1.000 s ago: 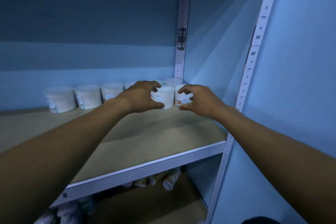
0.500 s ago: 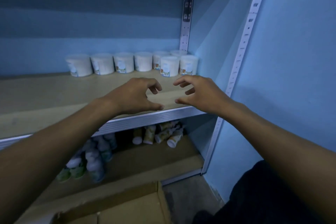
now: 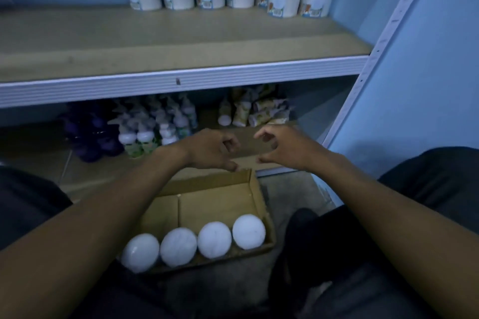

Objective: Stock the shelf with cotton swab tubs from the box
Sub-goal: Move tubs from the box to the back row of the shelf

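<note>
While both hands [image 3: 248, 150] hover empty, four tubs [image 3: 197, 243] boxed

Four tubs [image 3: 193, 246] in box [image 3: 255, 189], below shelf [image 3: 181, 80].

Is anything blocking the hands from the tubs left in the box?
Nothing visible does. Both the left hand and the right hand are empty, above the far end of the open box. The four tubs sit in a row at its near end, tops uncovered, with no flap over them.
</note>
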`<state>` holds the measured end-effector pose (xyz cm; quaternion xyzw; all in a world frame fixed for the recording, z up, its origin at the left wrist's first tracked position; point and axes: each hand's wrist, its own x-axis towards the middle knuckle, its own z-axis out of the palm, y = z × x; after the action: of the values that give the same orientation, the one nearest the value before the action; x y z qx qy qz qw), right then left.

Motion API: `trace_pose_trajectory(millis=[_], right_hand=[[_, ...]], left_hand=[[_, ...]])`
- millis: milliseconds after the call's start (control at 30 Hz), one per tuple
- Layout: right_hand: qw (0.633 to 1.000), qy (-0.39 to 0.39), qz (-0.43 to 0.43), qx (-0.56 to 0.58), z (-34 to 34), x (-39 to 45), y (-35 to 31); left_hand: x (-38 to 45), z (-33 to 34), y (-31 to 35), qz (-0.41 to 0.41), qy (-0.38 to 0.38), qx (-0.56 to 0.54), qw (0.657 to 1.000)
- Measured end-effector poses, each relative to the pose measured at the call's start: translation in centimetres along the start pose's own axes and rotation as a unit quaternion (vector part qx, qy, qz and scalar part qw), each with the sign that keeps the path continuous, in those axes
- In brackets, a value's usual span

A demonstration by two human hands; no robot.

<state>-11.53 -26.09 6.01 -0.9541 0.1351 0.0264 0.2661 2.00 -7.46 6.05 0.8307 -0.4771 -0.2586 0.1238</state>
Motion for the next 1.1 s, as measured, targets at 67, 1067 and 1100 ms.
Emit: trace_pose_trajectory(millis=[67,1067,1100], right_hand=[[0.998,-0.065,0.009,0.025,5.2,-1.0,-0.2],[0.945,-0.278,0.083,-0.153,22.3,-0.7,2.5],[0.942,-0.280,0.083,-0.163,22.5,-0.7,2.6]], left_hand=[[-1.4,4.6,-2.5,-0.043,-0.058,-0.020,0.997],[0.7,19.7,-8.4,-0.117,-0.185,-0.007,0.976],[0.7,20.0,-8.4,-0.115,-0.184,-0.007,0.976]])
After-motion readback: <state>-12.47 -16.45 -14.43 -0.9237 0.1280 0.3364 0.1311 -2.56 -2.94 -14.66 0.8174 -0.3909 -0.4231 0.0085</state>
